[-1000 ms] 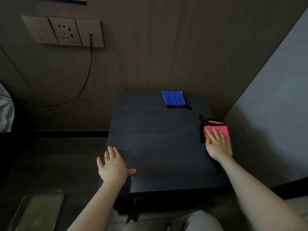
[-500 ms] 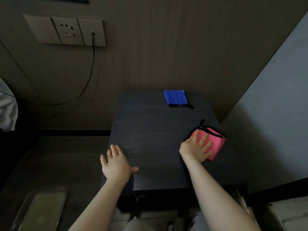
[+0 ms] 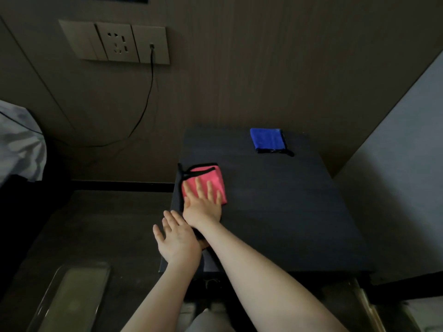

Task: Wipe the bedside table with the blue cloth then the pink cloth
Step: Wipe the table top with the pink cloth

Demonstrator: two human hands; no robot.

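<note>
- Lowest in the frame, both bare forearms reach up from the bottom edge; the right one crosses toward centre-left, over the left wrist.
- The left hand (image 3: 176, 238) lies flat with fingers spread and holding nothing, at the near-left corner of the bedside table (image 3: 287, 224).
- Just beyond it, the right hand (image 3: 203, 202) presses palm-down on the pink cloth (image 3: 206, 182) — fingers splayed and flat, pinning it, not pinching.
- That cloth sits at the table's left edge, mid-frame; its black-trimmed side points away, toward the wall. The unwiped-looking span lies to the right, so I judge the next stroke runs rightward.
- Farthest, the blue cloth (image 3: 267, 140) rests folded near the table's back edge, upper right of centre, well apart from both hands.
</note>
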